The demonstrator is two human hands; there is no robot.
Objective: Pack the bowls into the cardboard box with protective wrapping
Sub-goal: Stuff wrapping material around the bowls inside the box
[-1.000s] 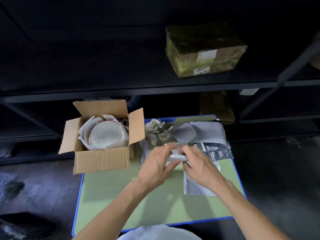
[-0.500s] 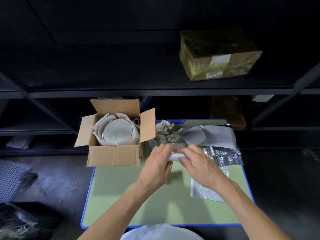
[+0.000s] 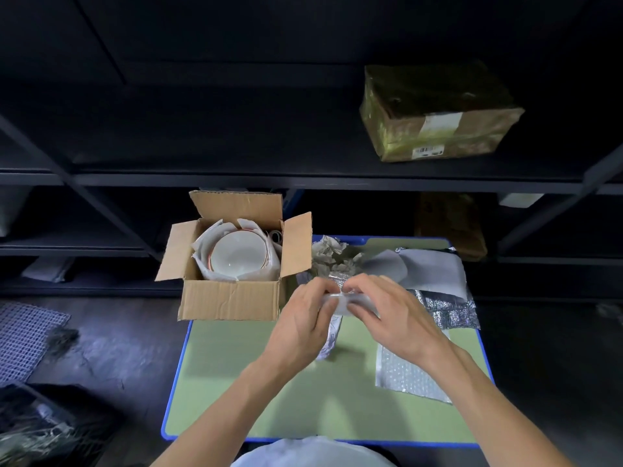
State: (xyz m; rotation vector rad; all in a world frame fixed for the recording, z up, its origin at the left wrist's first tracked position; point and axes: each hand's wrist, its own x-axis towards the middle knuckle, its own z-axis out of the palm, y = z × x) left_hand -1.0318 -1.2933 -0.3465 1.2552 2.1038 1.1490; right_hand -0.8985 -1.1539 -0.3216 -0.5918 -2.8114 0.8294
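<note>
Bowl (image 3: 238,254) sits in the cardboard box (image 3: 229,299) at the table's (image 3: 253,382) back left, nested in white paper. Prob ceramic, so fragile + slick, I'd lift it by the rim w/ both hands. Rn left hand (image 3: 300,326) and right hand (image 3: 394,315) have fingers curled, pinching a light floppy wrap sheet (image 3: 337,299) btwn them, just beside the box

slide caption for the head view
Left hand and right hand pinch wrapping beside cardboard box holding a bowl.

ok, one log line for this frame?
left hand: grips wrap piece | right hand: grips same wrap piece | bowl: in cardboard box, paper round it | flaps: open | bubble wrap: on table
</note>
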